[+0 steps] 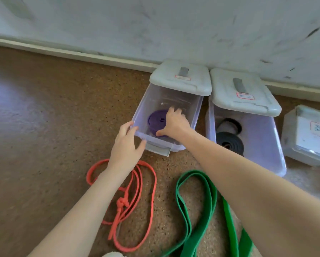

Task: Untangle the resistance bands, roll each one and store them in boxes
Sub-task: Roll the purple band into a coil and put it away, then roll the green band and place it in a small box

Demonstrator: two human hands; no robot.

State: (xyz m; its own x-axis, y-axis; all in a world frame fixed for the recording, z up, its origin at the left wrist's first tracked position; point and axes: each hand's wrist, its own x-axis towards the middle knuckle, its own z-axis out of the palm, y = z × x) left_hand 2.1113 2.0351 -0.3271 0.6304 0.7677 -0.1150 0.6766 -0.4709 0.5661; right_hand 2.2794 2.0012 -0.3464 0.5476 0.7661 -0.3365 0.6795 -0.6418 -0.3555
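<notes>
Under your right hand (174, 123) the rolled purple band (156, 120) is half hidden, gripped between curled fingers and thumb inside the clear box (196, 106). Your left hand (126, 143) holds that box's near rim, fingers bent over it. Three boxes show; the second box (266, 145) holds two dark rolls. Behind your wrists, the knotted red band (135, 199) and the green band (196, 210), cut off below, lie on the floor.

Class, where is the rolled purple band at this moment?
In the head view, the purple band lies rolled inside the left clear box, held by the right hand, while the left hand grips the box's near rim.
</notes>
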